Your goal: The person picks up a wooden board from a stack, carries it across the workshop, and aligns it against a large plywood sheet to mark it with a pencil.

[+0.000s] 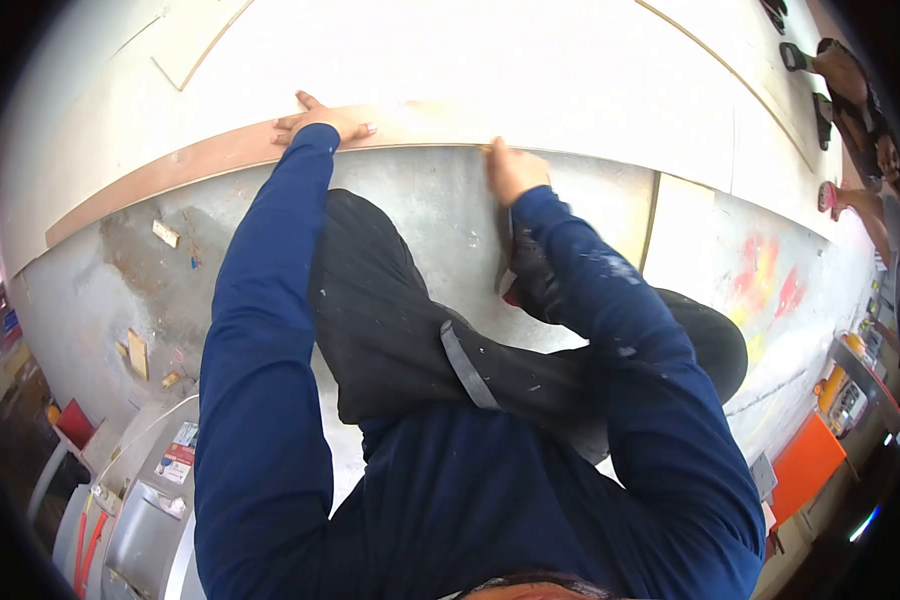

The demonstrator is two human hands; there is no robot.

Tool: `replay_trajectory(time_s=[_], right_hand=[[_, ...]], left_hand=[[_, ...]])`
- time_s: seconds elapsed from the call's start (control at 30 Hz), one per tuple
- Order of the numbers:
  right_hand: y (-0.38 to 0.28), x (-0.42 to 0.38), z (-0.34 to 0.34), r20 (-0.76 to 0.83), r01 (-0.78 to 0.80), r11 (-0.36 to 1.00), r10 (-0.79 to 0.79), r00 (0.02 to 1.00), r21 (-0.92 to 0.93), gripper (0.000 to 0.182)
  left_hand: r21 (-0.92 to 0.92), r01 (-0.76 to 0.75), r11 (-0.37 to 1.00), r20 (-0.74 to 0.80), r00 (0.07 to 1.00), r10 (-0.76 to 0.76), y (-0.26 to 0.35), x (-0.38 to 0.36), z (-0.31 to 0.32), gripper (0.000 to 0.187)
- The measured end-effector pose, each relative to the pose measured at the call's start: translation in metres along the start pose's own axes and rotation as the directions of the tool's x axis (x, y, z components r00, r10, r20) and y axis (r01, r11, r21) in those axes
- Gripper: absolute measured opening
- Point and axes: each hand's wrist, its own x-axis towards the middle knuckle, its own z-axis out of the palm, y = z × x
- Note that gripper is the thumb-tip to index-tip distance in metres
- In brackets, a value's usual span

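A long, thin strip of light reddish-brown wood (pixel 195 160) lies along the near edge of a large white board (pixel 490 65). My left hand (pixel 320 122) presses flat on the strip with its fingers spread. To the right, my right hand (pixel 515 172) is closed at the board's near edge. A small yellow bit shows at its fingertips; what it belongs to is too small and blurred to name.
Grey, paint-stained floor (pixel 420 185) lies below the board, with wood scraps (pixel 138 352) at left. A grey machine (pixel 150 530) stands lower left, an orange panel (pixel 808 468) lower right. Another person's feet (pixel 855 200) are at the far right.
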Motion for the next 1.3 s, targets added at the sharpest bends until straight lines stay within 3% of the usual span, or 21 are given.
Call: replay_trajectory(time_s=[0.03,0.13,0.2,0.27,0.33,0.43,0.53,0.6,0.7,0.83,1.03,1.17,1.3], right_hand=[[0.03,-0.007,-0.007,0.009,-0.015,0.998,0.016,1.0,-0.062,0.018],[0.105,-0.029,-0.04,0.057,-0.242,0.953,0.256,0.965,-0.185,0.018],[0.121,-0.031,-0.051,0.037,-0.322,0.916,0.34,0.94,-0.238,0.018],[0.106,-0.027,-0.071,0.096,-0.239,0.958,0.256,0.962,-0.159,0.018],[0.073,-0.013,-0.071,0.047,-0.033,0.988,0.026,0.999,0.152,0.017],[0.011,0.014,-0.078,-0.061,0.245,0.866,-0.243,0.968,0.436,0.019],[-0.021,0.036,-0.076,0.019,0.284,0.867,-0.32,0.947,0.41,0.021],[-0.038,0.048,-0.069,0.201,0.276,0.916,-0.34,0.919,0.29,0.024],[-0.076,0.047,-0.037,0.231,0.377,0.889,-0.436,0.87,0.259,0.023],[-0.132,0.047,0.017,0.207,0.273,0.924,-0.332,0.92,0.268,0.023],[-0.181,0.047,0.038,0.119,0.067,0.876,-0.139,0.983,0.477,0.025],[-0.163,0.044,0.037,0.108,-0.043,0.899,-0.005,0.994,0.435,0.025],[-0.093,0.024,0.022,0.086,-0.12,0.92,0.094,0.992,0.373,0.021]], left_hand=[[0.003,0.017,1.0,-0.005,1.0,-0.017,0.001,0.001,0.0,0.14],[-0.026,0.004,1.0,0.003,1.0,-0.004,0.0,-0.004,-0.003,0.14],[-0.04,0.006,0.999,0.006,1.0,-0.006,-0.001,-0.009,-0.006,0.139],[-0.056,0.009,0.998,0.011,1.0,-0.008,0.0,-0.008,-0.003,0.138],[-0.05,0.003,0.999,-0.021,1.0,-0.004,-0.001,-0.001,0.002,0.136],[-0.076,-0.017,0.997,-0.037,0.999,0.014,-0.003,-0.012,0.002,0.134],[-0.109,-0.039,0.993,-0.065,0.997,0.032,-0.007,-0.012,0.003,0.134],[-0.097,-0.026,0.995,-0.055,0.998,0.02,-0.01,-0.011,0.003,0.134],[-0.122,-0.023,0.992,-0.034,0.999,0.019,-0.009,-0.015,-0.002,0.134],[-0.142,-0.011,0.99,-0.023,1.0,0.007,-0.008,-0.013,-0.005,0.134],[-0.098,-0.008,0.995,-0.011,1.0,0.007,-0.008,-0.005,0.001,0.133],[-0.073,-0.014,0.997,-0.019,1.0,0.012,-0.004,-0.007,0.002,0.135],[-0.057,0.02,0.998,-0.003,1.0,-0.021,-0.001,-0.008,0.0,0.133]])
